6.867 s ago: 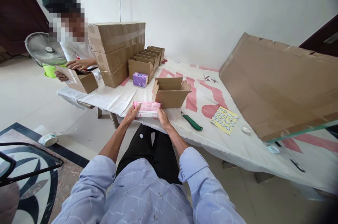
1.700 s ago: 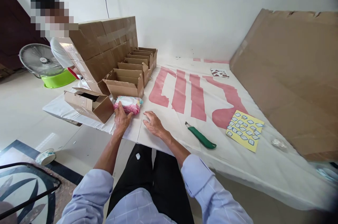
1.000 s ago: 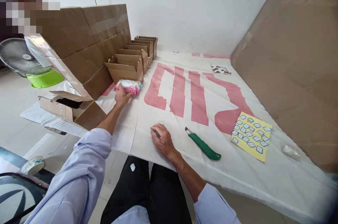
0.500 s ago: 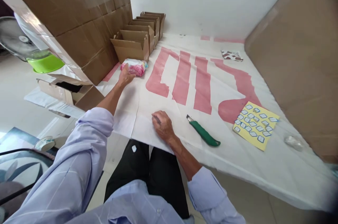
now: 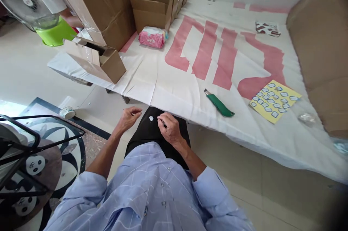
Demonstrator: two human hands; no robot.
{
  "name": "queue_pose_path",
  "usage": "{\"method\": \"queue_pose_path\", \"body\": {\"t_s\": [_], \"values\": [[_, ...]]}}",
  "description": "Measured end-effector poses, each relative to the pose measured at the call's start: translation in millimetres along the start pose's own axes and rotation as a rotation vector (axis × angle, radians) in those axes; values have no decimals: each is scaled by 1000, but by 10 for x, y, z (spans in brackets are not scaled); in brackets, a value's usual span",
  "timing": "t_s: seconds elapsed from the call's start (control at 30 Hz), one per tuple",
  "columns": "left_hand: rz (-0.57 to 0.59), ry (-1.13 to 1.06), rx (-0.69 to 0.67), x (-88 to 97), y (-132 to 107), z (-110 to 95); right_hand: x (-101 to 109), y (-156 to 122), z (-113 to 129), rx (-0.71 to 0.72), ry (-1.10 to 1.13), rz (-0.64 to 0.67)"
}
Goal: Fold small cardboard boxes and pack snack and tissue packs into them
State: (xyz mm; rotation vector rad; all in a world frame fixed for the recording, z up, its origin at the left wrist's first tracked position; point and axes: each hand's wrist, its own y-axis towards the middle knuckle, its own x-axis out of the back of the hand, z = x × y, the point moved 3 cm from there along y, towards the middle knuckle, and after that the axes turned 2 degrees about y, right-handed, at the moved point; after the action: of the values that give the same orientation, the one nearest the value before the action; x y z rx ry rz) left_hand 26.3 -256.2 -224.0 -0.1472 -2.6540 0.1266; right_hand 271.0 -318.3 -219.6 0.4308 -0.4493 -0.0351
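Observation:
Both my hands hover over my lap, below the table's near edge. My left hand point(image 5: 129, 117) is loosely curled with nothing visible in it. My right hand point(image 5: 169, 128) is pinched shut on a small dark thing I cannot make out. Between them a small white sticker point(image 5: 151, 118) lies on my black trousers. A pink wipes pack point(image 5: 152, 37) rests on the white cloth-covered table point(image 5: 163, 86), far from both hands, just in front of an open small carton point(image 5: 152, 4).
A green utility knife point(image 5: 219, 103) and a yellow sticker sheet point(image 5: 274, 100) lie at the right. An open carton point(image 5: 95, 60) sits at the table's left edge by stacked big boxes point(image 5: 103, 2). A cardboard sheet point(image 5: 323, 53) leans right. A fan point(image 5: 24, 0) and glass side table point(image 5: 35, 140) stand left.
My left hand let go of the pink pack beside the open carton and pulled back to my lap. My right hand also left the table. The view tilted downward.

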Motion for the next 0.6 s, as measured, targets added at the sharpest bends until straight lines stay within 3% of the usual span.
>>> {"method": "queue_pose_path", "body": {"t_s": [0.1, 0.2, 0.37, 0.6], "values": [[40, 8, 26, -227, -59, 211, -251, -260, -223, -239, 57, 13], [71, 15, 29, -436, -17, 278, -392, -331, -421, -370, 114, -29], [68, 51, 34, -632, 54, 328, -491, -371, -455, -407, 162, -65], [25, 69, 75, -709, 73, 417, -543, -504, -412, -456, 201, -91]]}}
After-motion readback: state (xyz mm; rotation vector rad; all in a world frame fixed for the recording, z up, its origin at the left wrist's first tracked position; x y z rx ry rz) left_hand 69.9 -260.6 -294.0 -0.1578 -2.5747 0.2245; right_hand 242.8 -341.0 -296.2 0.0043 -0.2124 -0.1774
